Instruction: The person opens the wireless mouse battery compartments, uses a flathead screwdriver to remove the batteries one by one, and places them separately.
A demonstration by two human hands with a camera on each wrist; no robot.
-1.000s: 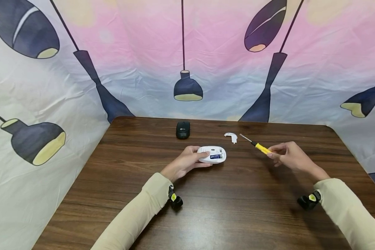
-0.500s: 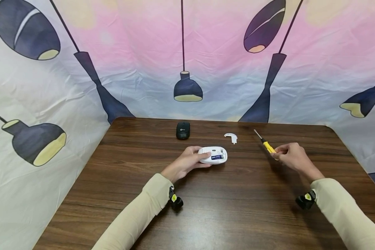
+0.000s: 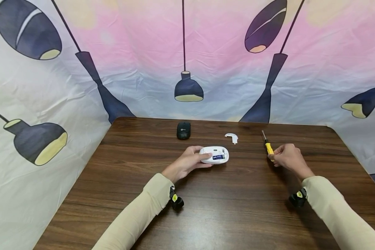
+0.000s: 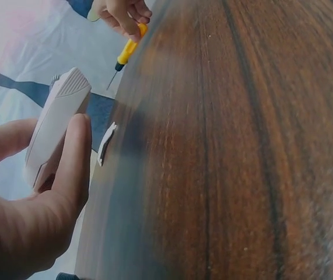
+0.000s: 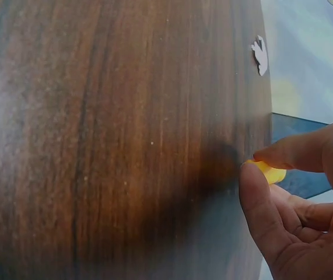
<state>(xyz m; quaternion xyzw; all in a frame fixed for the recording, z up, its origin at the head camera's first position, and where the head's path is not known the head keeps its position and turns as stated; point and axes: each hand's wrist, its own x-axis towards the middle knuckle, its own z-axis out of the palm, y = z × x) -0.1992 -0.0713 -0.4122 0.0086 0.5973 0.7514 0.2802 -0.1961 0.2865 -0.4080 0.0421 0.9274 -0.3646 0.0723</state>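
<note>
My left hand [image 3: 187, 162] grips a white computer mouse [image 3: 222, 152], underside up, with the thumb across it. A blue battery [image 3: 218, 157] shows in its uncovered compartment. In the left wrist view the mouse [image 4: 58, 128] is seen edge-on between thumb and fingers, above the table. My right hand [image 3: 289, 156] pinches the handle end of a yellow screwdriver [image 3: 269, 148], whose metal tip points to the back of the table. From the right wrist, only a bit of the yellow handle [image 5: 271, 172] shows between thumb and finger. A white battery cover [image 3: 232, 137] lies behind the white mouse.
A black mouse [image 3: 183, 130] sits near the back edge of the brown wooden table [image 3: 225, 208]. Behind the table hangs a cloth backdrop [image 3: 143, 86] printed with lamps. Both forearms wear light sleeves with a small black camera at each wrist.
The screwdriver has swung from pointing left to pointing toward the back, its tip moving right and its handle coming to the hand's left side. The left hand and white mouse have barely moved.
</note>
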